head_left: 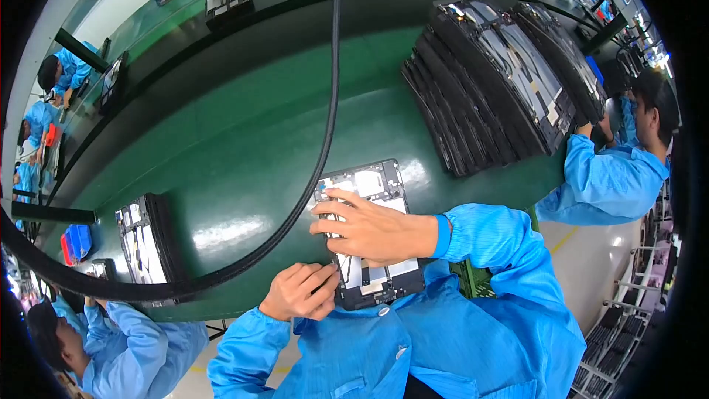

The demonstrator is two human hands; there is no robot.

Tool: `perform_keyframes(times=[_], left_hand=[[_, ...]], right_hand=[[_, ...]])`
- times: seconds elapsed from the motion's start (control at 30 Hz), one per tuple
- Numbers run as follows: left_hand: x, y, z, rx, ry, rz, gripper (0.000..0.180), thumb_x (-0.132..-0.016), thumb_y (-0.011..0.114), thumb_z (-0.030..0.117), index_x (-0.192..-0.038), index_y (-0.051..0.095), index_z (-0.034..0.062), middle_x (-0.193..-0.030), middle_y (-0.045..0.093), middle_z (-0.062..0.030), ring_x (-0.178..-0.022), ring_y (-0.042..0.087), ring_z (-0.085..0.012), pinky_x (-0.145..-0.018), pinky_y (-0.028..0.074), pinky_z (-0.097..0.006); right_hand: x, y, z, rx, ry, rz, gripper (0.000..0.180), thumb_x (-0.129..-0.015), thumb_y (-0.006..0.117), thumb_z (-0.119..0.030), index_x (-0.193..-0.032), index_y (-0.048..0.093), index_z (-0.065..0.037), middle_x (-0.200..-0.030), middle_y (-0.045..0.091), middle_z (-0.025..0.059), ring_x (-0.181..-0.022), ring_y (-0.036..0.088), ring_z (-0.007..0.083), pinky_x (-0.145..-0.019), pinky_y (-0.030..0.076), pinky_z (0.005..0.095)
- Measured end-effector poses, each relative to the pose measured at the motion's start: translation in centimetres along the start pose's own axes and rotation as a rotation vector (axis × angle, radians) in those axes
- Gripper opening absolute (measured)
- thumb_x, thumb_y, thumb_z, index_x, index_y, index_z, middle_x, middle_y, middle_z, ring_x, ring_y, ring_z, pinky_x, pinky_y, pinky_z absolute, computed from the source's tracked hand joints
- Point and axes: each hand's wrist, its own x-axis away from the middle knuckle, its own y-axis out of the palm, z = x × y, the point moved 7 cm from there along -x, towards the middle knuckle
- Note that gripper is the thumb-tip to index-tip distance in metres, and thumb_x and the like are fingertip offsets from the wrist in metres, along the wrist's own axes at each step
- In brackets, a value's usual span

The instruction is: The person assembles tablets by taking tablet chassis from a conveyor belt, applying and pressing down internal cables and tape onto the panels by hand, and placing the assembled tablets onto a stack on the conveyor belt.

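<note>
An open tablet-like device (367, 186), a black frame with white and grey parts inside, lies at the near edge of the green table (244, 170). My right hand (365, 227) rests flat across its middle, fingers spread and pointing left. My left hand (299, 292) is curled into a fist against the device's near left edge, its fingertips touching the frame. Nothing shows inside the fist. Both my sleeves are bright blue.
A thick black cable (329, 103) hangs in a curve across the table. Fanned stacks of black device panels (495, 74) stand at the far right, a smaller stack (144, 240) at the left. A co-worker in blue (613, 174) reaches in on the right, and another co-worker (111, 351) sits lower left.
</note>
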Motion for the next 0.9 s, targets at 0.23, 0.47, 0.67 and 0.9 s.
perform_keyframes(times=[0.23, 0.47, 0.67, 0.9], left_hand=[[0.0, 0.0, 0.4, -0.098, 0.123, -0.056, 0.034, -0.079, 0.069, 0.021, -0.108, 0.081, 0.0064, -0.112, 0.079, -0.0082, -0.085, 0.071, -0.0219, -0.07, 0.057, -0.034], [-0.9, 0.0, -0.5, -0.136, 0.272, -0.056, 0.032, -0.081, 0.077, 0.023, -0.108, 0.077, 0.0059, -0.111, 0.078, -0.007, -0.085, 0.067, -0.0188, -0.073, 0.055, -0.031], [-1.4, 0.1, -1.1, -0.16, 0.365, -0.063, 0.03, -0.084, 0.078, 0.027, -0.107, 0.076, 0.0072, -0.105, 0.075, -0.0047, -0.086, 0.068, -0.0184, -0.077, 0.055, -0.031], [-1.6, 0.2, -2.8, -0.203, 0.38, -0.101, 0.035, -0.089, 0.077, 0.029, -0.114, 0.078, 0.0054, -0.106, 0.075, -0.008, -0.088, 0.068, -0.023, -0.076, 0.057, -0.034]], right_hand=[[-0.3, -0.2, 0.4, 0.043, 0.042, 0.093, 0.041, -0.063, 0.084, -0.01, -0.1, 0.067, -0.008, -0.122, 0.064, 0.0075, -0.128, 0.057, 0.0307, -0.117, 0.045, 0.0499], [0.1, 1.3, 0.7, 0.195, 0.089, 0.191, 0.02, -0.082, 0.073, -0.016, -0.096, 0.061, -0.01, -0.095, 0.057, 0.0036, -0.102, 0.058, 0.0236, -0.087, 0.046, 0.0384], [0.9, 1.2, 1.4, 0.148, 0.152, 0.281, 0.02, -0.083, 0.071, -0.014, -0.101, 0.064, -0.008, -0.096, 0.058, 0.0044, -0.097, 0.058, 0.0244, -0.084, 0.046, 0.0387], [1.5, 1.5, 2.2, 0.112, 0.244, 0.336, 0.025, -0.081, 0.071, -0.01, -0.105, 0.066, -0.007, -0.096, 0.057, 0.0053, -0.095, 0.058, 0.0248, -0.081, 0.043, 0.04]])
